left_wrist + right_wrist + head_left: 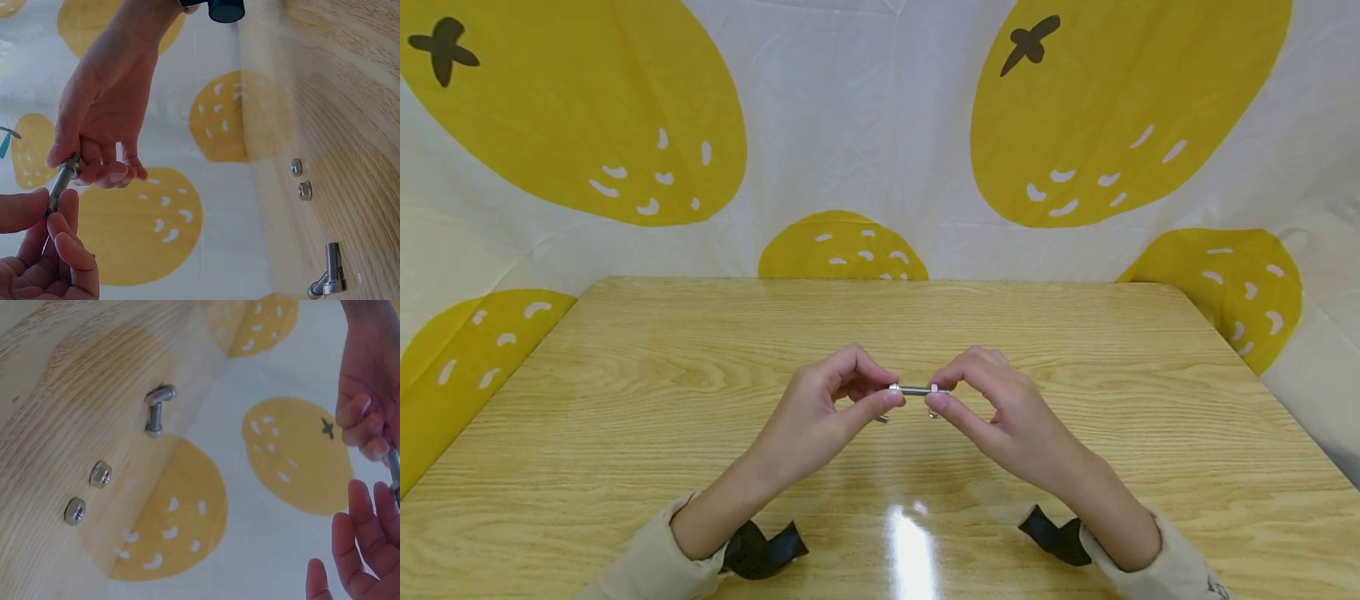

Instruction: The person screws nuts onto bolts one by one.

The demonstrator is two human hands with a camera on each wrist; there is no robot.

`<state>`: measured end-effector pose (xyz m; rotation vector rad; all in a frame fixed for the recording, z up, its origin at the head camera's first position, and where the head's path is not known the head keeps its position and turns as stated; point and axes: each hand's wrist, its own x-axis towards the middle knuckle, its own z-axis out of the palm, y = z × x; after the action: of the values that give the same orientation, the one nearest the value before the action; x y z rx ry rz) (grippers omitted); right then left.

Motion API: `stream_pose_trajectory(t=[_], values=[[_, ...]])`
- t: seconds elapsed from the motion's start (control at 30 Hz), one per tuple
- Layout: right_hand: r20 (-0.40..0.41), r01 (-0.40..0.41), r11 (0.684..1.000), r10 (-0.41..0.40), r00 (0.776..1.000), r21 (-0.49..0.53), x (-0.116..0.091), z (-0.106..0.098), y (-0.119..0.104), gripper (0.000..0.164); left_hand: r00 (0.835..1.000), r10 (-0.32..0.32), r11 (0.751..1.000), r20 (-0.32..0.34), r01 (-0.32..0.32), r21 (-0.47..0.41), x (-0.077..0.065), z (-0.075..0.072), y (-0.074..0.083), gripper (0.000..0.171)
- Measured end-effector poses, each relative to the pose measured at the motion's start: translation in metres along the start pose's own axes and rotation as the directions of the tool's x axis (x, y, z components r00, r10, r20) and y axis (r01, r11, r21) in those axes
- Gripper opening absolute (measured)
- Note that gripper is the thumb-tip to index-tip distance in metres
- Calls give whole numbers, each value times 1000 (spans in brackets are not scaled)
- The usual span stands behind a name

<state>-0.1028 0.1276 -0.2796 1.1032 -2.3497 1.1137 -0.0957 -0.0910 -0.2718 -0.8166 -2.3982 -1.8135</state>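
Observation:
My left hand (827,408) pinches one end of a metal bolt (914,390) between thumb and fingers. At its other end my right hand (1000,408) pinches a hex nut (934,388) that sits around the shank. The bolt lies roughly level between both hands, over the table. From the left wrist, its threaded shank (60,184) shows between the fingertips of the two hands. Only a short piece of the bolt (394,465) appears at the edge of the right wrist view.
Two loose nuts (304,190) lie on the wooden table (662,350), side by side. Near them are two more bolts (155,415), one touching the other. A white cloth (857,125) with yellow fruit shapes hangs behind the table. Black straps (763,550) are at both wrists.

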Motion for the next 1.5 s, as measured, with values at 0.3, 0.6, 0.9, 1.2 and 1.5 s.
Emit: stream_pose_trajectory(t=[0.3,0.6,0.9,1.2,1.5], values=[[-37,12,999,-14,999,-36,0,2,2,5,1000,-10,1000,-3,10,4,0,0,1,10],[-34,38,998,-39,999,-48,0,-2,0,34,1000,-10,1000,0,10,11,0,-1,0,9],[-34,98,995,-99,995,-22,1,-1,1,24,1000,-24,1000,0,24,10,0,0,3,9],[-17,48,999,-48,999,-1,-1,2,2,16,1000,-15,1000,-1,15,-3,0,1,1,10],[-29,43,998,-45,999,-48,1,5,2,17,1000,-12,1000,3,12,-5,-1,2,1,10]])
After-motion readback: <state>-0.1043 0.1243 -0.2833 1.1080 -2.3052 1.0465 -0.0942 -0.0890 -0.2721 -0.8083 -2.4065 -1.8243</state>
